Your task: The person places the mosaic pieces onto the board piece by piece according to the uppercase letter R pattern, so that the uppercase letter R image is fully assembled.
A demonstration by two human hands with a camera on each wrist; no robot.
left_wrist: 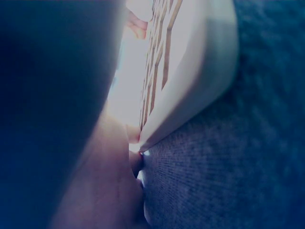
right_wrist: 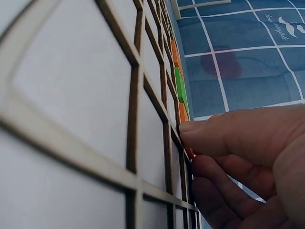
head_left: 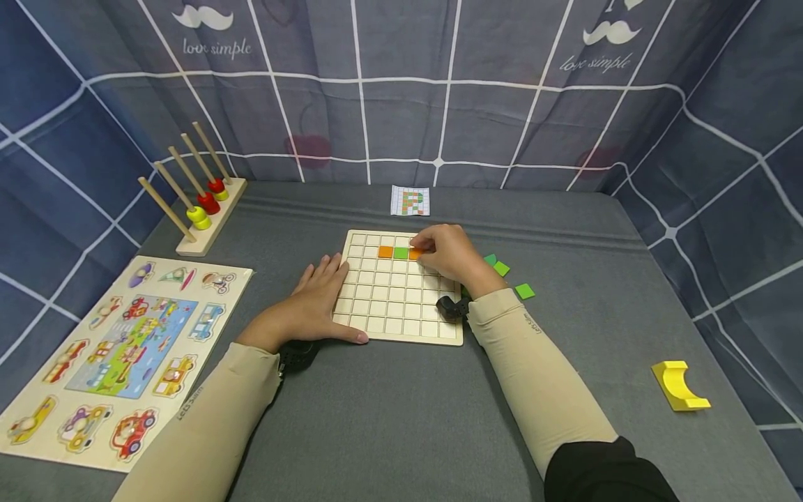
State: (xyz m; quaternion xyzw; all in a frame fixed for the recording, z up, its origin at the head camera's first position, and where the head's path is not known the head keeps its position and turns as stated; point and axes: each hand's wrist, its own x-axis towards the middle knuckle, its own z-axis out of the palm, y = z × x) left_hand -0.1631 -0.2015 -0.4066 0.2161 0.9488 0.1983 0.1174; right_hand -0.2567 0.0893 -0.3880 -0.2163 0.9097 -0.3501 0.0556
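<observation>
A pale wooden grid board (head_left: 389, 293) lies flat on the table. In its upper part an orange tile (head_left: 385, 252) and a green tile (head_left: 401, 253) sit side by side. To their right, my right hand (head_left: 453, 252) pinches another orange tile (head_left: 415, 254) at the grid; the right wrist view (right_wrist: 248, 138) shows the thumb and curled fingers against it, partly hiding it. My left hand (head_left: 316, 303) rests with fingers spread along the board's left edge, thumb at the lower edge. Several green tiles, one nearest (head_left: 524, 291), lie right of the board.
A small card with a coloured grid pattern (head_left: 410, 201) lies behind the board. On the left are a wooden peg stand (head_left: 219, 222) with red and yellow beads and a vehicle picture puzzle (head_left: 210, 279). A yellow curved block (head_left: 680, 387) lies at the right. Curtains surround the table.
</observation>
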